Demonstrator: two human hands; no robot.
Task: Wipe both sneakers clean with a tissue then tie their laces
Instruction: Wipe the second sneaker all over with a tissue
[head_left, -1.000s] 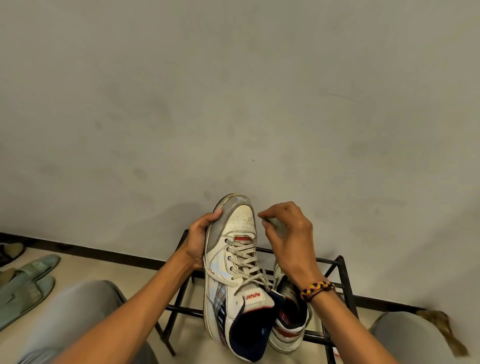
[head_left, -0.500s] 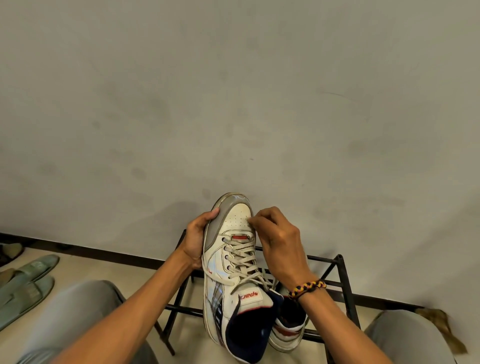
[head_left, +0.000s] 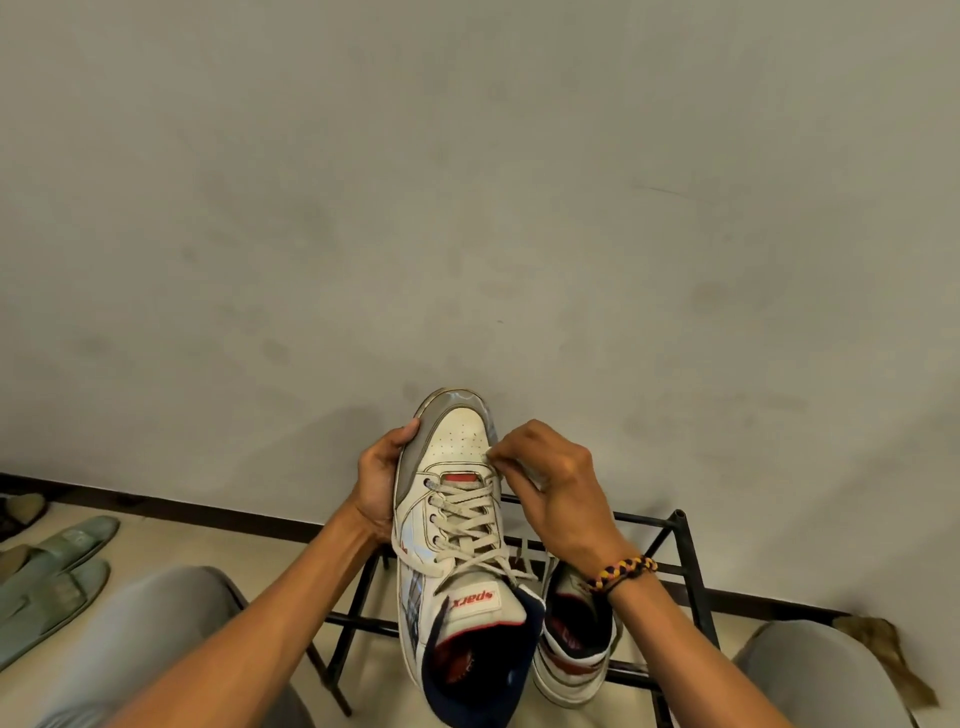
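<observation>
White sneaker (head_left: 457, 525): you hold it up in front of the wall, toe pointing up and away from you, tongue label reading "sparx" near you.
Left hand (head_left: 379, 480): your fingers and thumb are wrapped around the sneaker's left edge by the grey toe strip, gripping it.
Right hand (head_left: 550, 493): your fingers are curled and pinched together at the right edge of the toe box, pressing a small pale tissue (head_left: 524, 475) against the leather; only a sliver of it shows under your fingers.
Laces (head_left: 467, 525): threaded through the eyelets, their ends loose and untied near the tongue.
Second sneaker (head_left: 574, 639): it sits on the black metal rack (head_left: 685, 566) just below your right wrist, opening facing you.
Braided wristband (head_left: 621, 571): on your right wrist.
Green slippers (head_left: 47, 577): on the floor at far left, well apart from the rack.
</observation>
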